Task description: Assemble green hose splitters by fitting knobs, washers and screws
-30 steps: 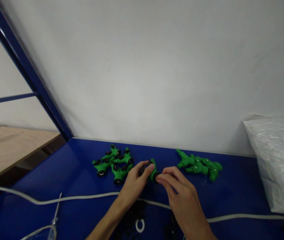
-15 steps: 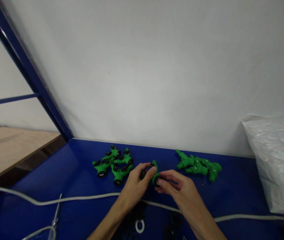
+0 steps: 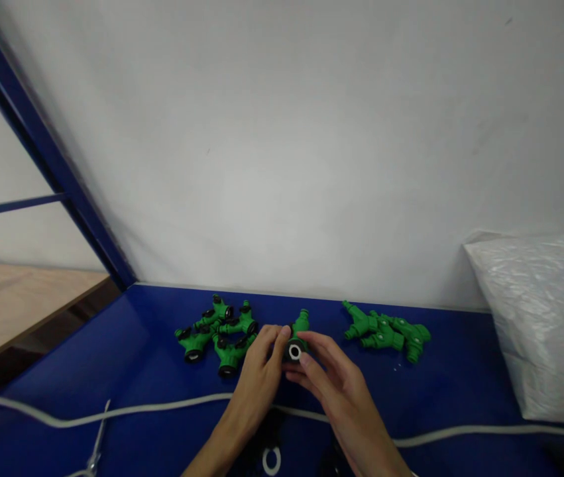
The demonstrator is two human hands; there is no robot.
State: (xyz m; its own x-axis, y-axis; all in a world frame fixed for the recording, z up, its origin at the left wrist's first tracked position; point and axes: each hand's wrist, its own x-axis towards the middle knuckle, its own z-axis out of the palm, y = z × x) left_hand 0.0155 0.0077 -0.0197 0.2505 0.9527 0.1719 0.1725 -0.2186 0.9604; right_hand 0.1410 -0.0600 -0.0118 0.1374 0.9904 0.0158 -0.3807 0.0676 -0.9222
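A green plastic hose connector (image 3: 298, 333) sits pinched between the fingertips of both hands, its black collar end with a white ring facing the camera, its nozzle pointing away beyond the fingers.

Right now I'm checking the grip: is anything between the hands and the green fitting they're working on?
Nothing visible. The left hand and right hand both touch the green fitting directly, fingers around its black end with the white ring. The two green piles lie apart on either side.
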